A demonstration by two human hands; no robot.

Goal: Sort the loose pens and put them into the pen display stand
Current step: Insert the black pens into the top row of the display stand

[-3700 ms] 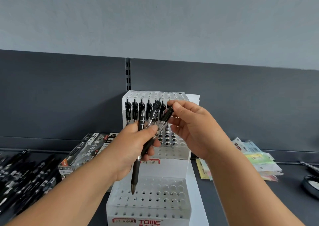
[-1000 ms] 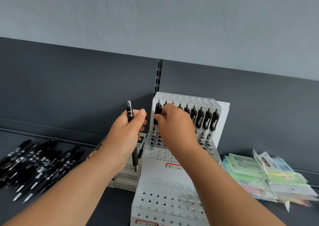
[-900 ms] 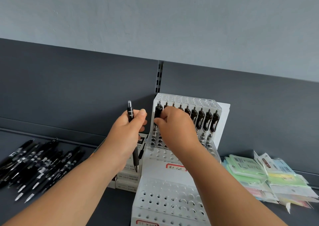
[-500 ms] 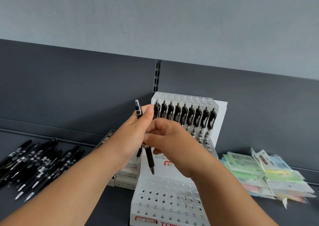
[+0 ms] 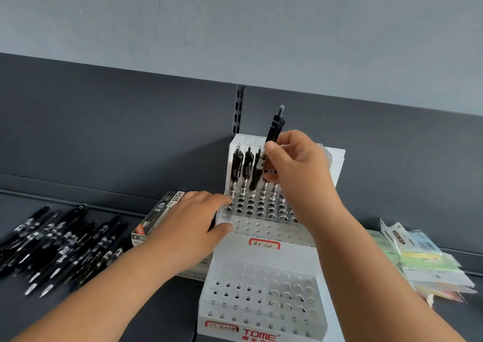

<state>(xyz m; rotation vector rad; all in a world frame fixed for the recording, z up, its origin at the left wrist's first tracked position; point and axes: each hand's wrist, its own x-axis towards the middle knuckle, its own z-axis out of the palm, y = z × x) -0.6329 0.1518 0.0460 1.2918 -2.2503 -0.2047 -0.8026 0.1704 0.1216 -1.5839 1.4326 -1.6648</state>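
Stand: a white tiered pen display stand [image 5: 261,260] is marked "TOME" in red on its front; two red-bordered handwritten labels cannot be read.
Right hand: the right hand [image 5: 295,169] is clasped round one black pen [image 5: 274,127], held upright over the top tier.
Left hand: the left hand [image 5: 190,226], fingers nearly straight, is rested on the stand's left edge.
Stood pens [image 5: 247,166]: three are seen whole, three partly hidden.
Loose pens [image 5: 60,242]: a blurred heap is laid on the surface [image 5: 156,310], left.
Box [image 5: 162,213]: "HQ35" is printed.

One wide-angle camera, worn on the person's head, looks forward and down from close above the shelf [image 5: 177,315] near its front edge. It faces the grey back panel [image 5: 104,132] and the wall [image 5: 235,28]. The pen display stand [image 5: 261,258] stands lower centre, nearest the lens.
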